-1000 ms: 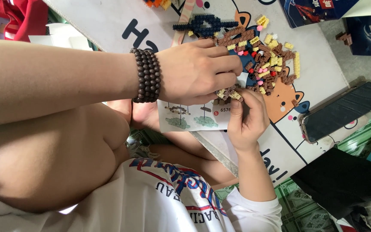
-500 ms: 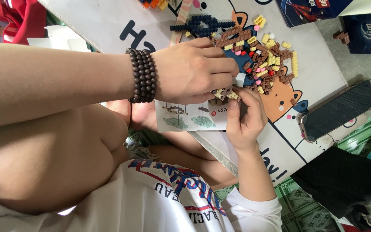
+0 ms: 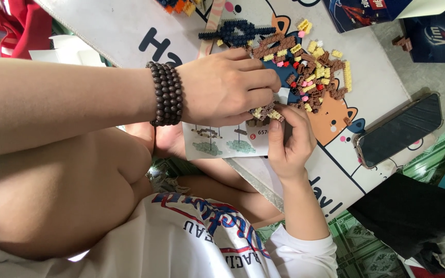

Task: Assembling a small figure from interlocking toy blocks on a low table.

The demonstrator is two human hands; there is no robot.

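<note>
Item 1: small brick assembly (image 3: 265, 112), brown and yellow, lying over the top edge of the instruction sheet (image 3: 227, 144). I see both hands meet on it.

Item 2: left hand (image 3: 227, 87), reaching in from the left of the view, a dark beaded bracelet (image 3: 165, 93) on its wrist. Its fingers (image 3: 256, 98) are curled down, tips closed on the assembly from above. The hand covers much of the sheet's upper part and the near side of the pile.

Item 3: right hand (image 3: 289, 141), coming up from below, its fingers pinched against the assembly from the underside, thumb alongside.

Item 4: loose brick pile (image 3: 312, 77), brown, yellow, pink and red pieces, just beyond the hands on the white surface (image 3: 114, 31) with its printed cartoon cat.

Item 5: dark blue built piece (image 3: 235, 32), lying farther in, next to the pile.

Item 6: phone (image 3: 400, 128), screen dark, lying apart from the pile toward the surface's right edge.

Item 7: dark blue box (image 3: 433, 31), off the surface's far right corner.

Item 8: red bag (image 3: 21, 23), beyond the surface's left edge.

Item 9: bare knee (image 3: 57, 195) and white printed shirt (image 3: 191, 242), filling the lower left of the view.
</note>
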